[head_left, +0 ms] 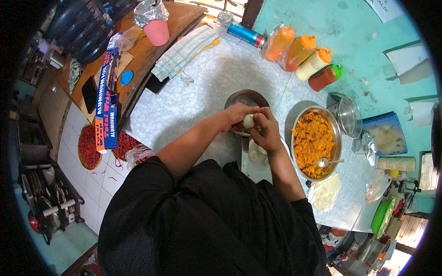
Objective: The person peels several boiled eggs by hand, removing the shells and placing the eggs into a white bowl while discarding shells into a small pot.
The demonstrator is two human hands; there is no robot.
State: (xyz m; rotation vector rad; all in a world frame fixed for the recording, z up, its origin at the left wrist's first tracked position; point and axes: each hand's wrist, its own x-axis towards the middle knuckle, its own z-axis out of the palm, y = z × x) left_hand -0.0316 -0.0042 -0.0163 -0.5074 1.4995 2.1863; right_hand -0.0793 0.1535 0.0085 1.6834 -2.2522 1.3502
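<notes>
Both hands meet over a round steel bowl (pixel 245 93), their fingers closed around a pale, smooth boiled egg (pixel 248 121). My left hand (pixel 234 117) grips it from the left with fingertips at its top. From the right, my right hand (pixel 267 129) pinches it with bent fingers. The bowl's contents are mostly hidden under my hands. Close to my body is a pale tray (pixel 253 173) with several whitish rounded pieces, partly covered by my right forearm.
Right of my hands stands a steel basin (pixel 339 152) of orange mash with a spoon (pixel 324 162). Sauce bottles (pixel 300 53) line the wall beside a blue can (pixel 245 34). A checked cloth (pixel 186 51), foil box (pixel 107 99) and pink cup (pixel 156 32) lie left.
</notes>
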